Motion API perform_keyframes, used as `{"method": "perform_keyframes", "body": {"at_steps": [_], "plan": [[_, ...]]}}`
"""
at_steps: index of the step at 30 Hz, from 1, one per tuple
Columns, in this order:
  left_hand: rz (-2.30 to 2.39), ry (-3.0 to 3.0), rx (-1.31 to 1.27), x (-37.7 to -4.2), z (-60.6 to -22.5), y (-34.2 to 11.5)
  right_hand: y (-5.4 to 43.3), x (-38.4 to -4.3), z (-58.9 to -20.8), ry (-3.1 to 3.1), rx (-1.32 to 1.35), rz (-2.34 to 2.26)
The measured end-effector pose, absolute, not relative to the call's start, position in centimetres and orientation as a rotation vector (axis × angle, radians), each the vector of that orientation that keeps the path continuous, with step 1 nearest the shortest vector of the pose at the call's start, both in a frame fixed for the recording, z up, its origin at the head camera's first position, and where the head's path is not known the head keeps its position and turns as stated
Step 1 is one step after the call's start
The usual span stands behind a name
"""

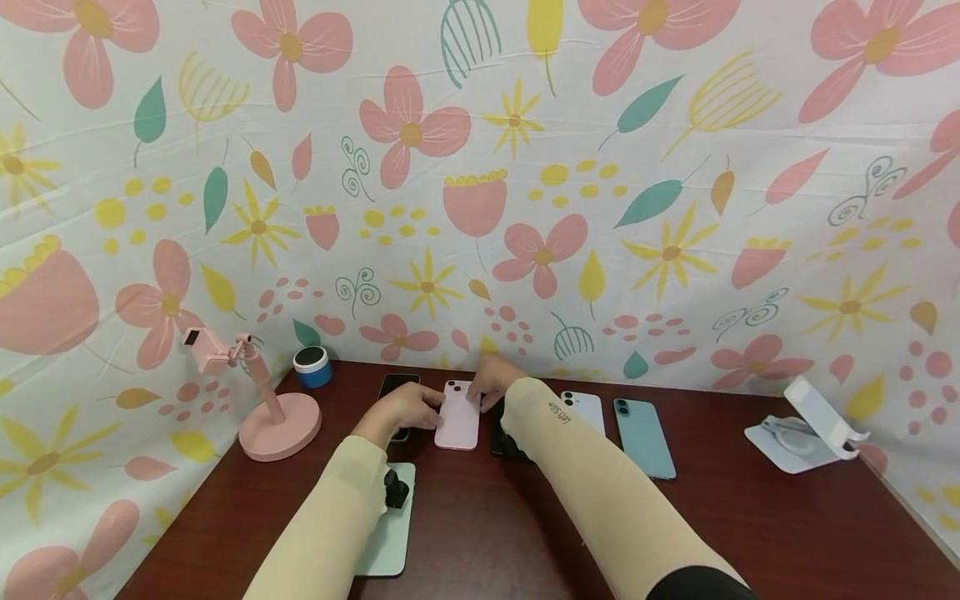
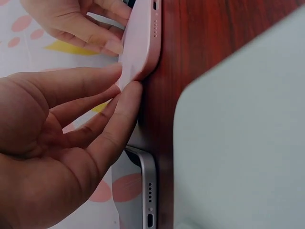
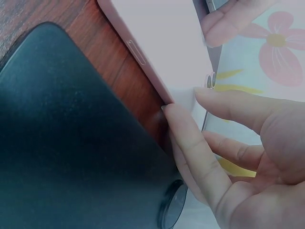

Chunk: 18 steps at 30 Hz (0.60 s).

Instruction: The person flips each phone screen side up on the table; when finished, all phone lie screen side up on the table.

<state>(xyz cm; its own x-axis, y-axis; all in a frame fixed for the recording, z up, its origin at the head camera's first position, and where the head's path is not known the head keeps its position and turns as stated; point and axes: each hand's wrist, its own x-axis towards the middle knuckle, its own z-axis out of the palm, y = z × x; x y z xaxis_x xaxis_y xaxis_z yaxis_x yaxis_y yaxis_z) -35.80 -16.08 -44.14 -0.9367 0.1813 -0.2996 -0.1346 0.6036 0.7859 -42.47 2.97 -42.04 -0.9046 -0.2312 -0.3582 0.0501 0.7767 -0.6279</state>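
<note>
A pink phone (image 1: 457,425) lies back up on the dark wooden table, its two camera lenses toward the wall. My left hand (image 1: 408,407) pinches its left edge between thumb and fingers. On the opposite edge, near the camera end, my right hand (image 1: 497,379) grips it with thumb on the back and fingertips along the side (image 3: 167,102). Left of it sits a phone with a dark screen (image 1: 399,385), partly behind my left hand. A black phone (image 1: 506,442) is on the right, mostly covered by my right sleeve.
Further right lie a white phone (image 1: 588,408) and a teal phone (image 1: 645,437). A mint tablet (image 1: 393,542) is under my left forearm. At the left stand a pink phone stand (image 1: 277,425) and a blue-and-white round container (image 1: 312,368); a white folding stand (image 1: 806,442) is far right.
</note>
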Motion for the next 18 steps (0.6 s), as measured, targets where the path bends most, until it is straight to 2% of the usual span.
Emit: {"method": "perform_keyframes", "body": {"at_steps": [18], "plan": [[1.07, 2.603, 0.059, -35.93, -43.71, -15.62, 2.77, -42.55, -42.1, 2.522, -0.108, -0.952]]}}
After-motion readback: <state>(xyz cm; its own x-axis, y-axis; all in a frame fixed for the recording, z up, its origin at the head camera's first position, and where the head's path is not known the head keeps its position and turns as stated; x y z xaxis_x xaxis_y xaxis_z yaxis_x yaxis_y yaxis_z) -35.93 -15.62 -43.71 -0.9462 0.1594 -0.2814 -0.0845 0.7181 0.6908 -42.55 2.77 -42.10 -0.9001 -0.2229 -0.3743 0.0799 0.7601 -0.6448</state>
